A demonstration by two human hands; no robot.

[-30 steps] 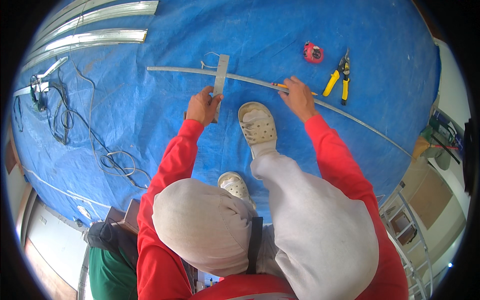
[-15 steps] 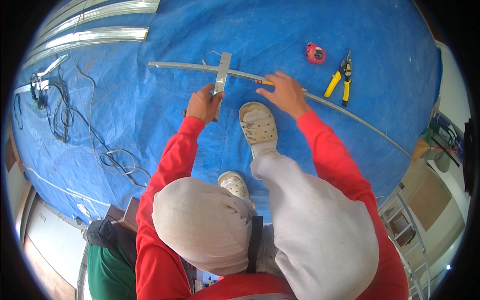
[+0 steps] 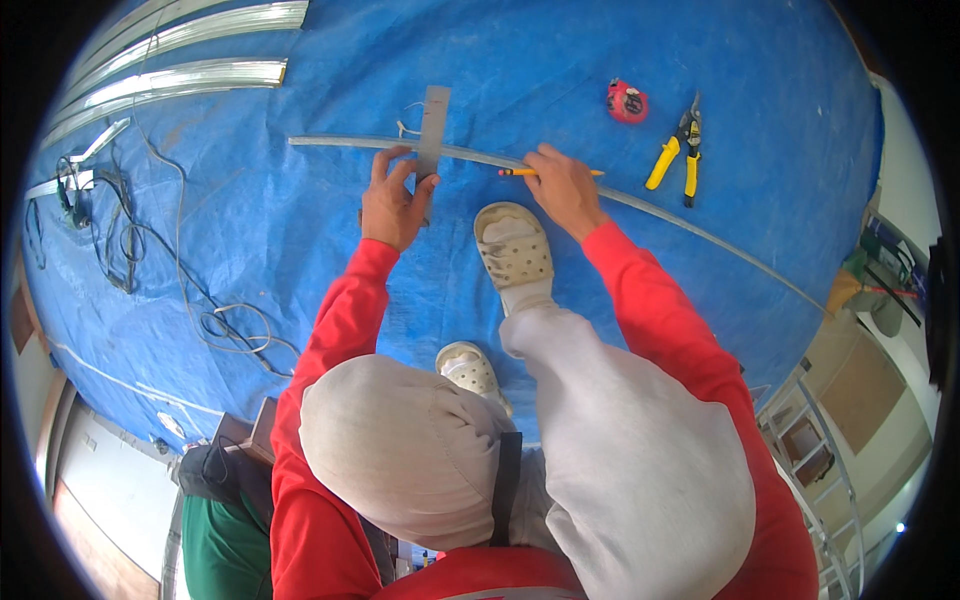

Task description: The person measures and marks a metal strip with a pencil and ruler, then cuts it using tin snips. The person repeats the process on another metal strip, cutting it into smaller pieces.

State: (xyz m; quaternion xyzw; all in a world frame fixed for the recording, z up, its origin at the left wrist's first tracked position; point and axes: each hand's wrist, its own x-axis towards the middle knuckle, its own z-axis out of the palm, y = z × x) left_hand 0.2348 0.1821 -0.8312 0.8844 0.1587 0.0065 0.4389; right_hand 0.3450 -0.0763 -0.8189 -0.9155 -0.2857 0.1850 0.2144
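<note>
1. In the head view, a flat grey metal plate (image 3: 433, 115) is laid across a long, thin grey metal strip (image 3: 470, 154) on the blue plastic tarpaulin (image 3: 560, 60).
2. The plate's near end is touched by the thumb of the left hand (image 3: 393, 203); the fingers are bent and parted, and whether the plate is pinched cannot be told.
3. A yellow pencil with a reddish end (image 3: 518, 172) is gripped by the bent fingers of the right hand (image 3: 562, 188), beside the strip.
4. Beyond that hand, a pinkish-red tape measure (image 3: 627, 102) and yellow-handled metal snips (image 3: 687, 132) are seen lying apart.
</note>
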